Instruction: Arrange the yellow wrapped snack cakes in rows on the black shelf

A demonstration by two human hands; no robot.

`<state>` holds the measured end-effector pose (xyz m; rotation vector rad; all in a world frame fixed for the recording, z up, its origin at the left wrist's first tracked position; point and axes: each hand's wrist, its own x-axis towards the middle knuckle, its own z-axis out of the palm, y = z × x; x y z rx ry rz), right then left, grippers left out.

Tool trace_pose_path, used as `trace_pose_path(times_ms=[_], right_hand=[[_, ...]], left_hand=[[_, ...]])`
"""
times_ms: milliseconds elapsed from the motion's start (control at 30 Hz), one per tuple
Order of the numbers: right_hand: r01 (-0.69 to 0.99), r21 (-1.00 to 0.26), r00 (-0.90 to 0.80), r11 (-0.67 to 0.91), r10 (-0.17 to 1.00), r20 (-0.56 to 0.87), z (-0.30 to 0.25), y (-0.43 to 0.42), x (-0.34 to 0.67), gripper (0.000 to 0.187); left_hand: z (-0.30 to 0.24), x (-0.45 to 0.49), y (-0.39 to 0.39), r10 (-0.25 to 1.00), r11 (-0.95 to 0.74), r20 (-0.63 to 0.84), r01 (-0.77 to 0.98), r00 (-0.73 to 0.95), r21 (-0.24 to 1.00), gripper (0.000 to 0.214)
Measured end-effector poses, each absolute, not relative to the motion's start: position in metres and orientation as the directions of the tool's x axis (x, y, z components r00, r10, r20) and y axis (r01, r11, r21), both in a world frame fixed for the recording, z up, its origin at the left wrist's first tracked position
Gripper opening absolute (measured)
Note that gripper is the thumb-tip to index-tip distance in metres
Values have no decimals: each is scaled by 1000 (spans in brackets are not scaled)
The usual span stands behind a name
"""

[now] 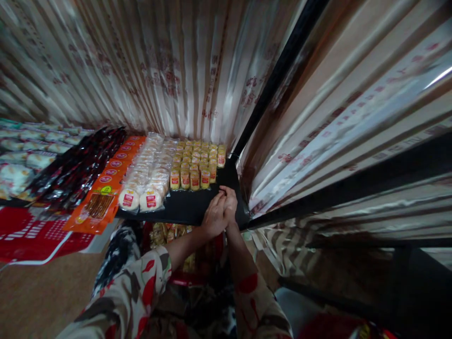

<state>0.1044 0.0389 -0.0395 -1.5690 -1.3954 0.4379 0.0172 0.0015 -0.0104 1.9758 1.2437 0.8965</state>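
Note:
My left hand [213,217] and my right hand [230,205] are pressed together over the front edge of a black shelf [183,207], near its right end. The fingers are closed against each other; anything between them is hidden. Closest to them, just behind and to the left, stand rows of small yellow wrapped cakes [195,179] with red labels. Left of these lie two rows of round white pastries [151,199] in clear wrappers, the front ones showing red labels.
Further left are an orange strip of snack packets [113,176], dark shiny packets [83,172] and white packets [38,160]. A red container with yellow-wrapped items [158,235] stands below the shelf. Printed plastic sheeting [183,70] hangs behind, and black frame bars [275,80] edge the right.

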Motion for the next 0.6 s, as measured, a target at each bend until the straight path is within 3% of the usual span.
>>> trace_pose_path(times_ms=[133, 300, 367, 467, 533, 600], right_hand=[[557, -819, 223, 138, 925, 307, -42, -11, 86, 30], [562, -796, 134, 222, 926, 353, -54, -69, 64, 27], [606, -767, 59, 211, 949, 308, -61, -84, 55, 26], [723, -679, -57, 126, 991, 123, -71, -92, 44, 27], [829, -558, -37, 41, 999, 18, -80, -86, 41, 30], [908, -417, 22, -39, 999, -46, -90, -75, 42, 33]], left_hand=[[-21, -7, -45, 877, -468, 317, 499, 360, 730, 46], [-37, -39, -96, 839, -530, 354, 478, 412, 700, 45], [-47, -53, -109, 827, -540, 343, 460, 445, 705, 46], [-65, -77, -115, 890, -399, 205, 480, 407, 781, 37], [-79, -93, -107, 941, -245, 73, 516, 331, 821, 36], [-90, -106, -92, 980, -69, -67, 636, 187, 768, 36]])
